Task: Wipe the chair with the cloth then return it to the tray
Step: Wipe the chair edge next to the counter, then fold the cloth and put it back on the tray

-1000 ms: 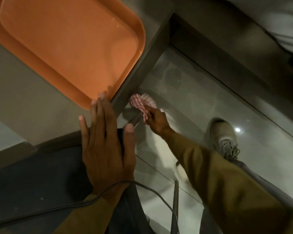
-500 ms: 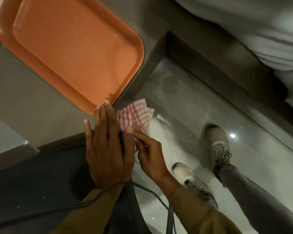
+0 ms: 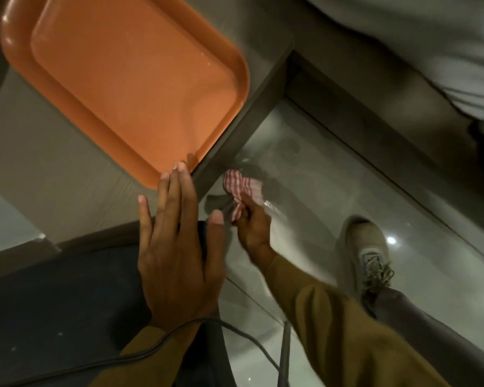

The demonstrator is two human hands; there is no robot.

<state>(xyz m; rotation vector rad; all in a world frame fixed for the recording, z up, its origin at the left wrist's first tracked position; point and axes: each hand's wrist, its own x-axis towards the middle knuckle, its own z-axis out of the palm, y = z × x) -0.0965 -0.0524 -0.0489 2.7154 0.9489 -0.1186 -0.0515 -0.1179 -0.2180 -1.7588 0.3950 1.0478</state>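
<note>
1. Since half a second ago, my right hand (image 3: 253, 227) has dropped away from beside my left hand (image 3: 176, 255), carrying the cloth (image 3: 242, 188) down and to the right, below the table's edge.
2. Largest in view, the grey table (image 3: 53, 174) carries the orange tray (image 3: 129, 85), whose near corner almost meets my left fingertips.
3. Dark and wide, the chair (image 3: 53, 303) seat fills the lower left; my left hand lies flat on its edge, fingers straight and spread a little, thumb out, gripping nothing.
4. Beyond the seat lies the glossy floor (image 3: 319, 169), with my shoe (image 3: 366, 255) planted on it at the right.
5. My right hand, on an ochre sleeve (image 3: 333, 331), has its fingers pinched closed around one end of the cloth.
6. Red-and-white checked, the cloth bunches out past my fingers, beside the table's side and off the tray; whether it touches any chair part there I cannot tell.
7. Across my left wrist runs a thin grey cable (image 3: 140, 356).
</note>
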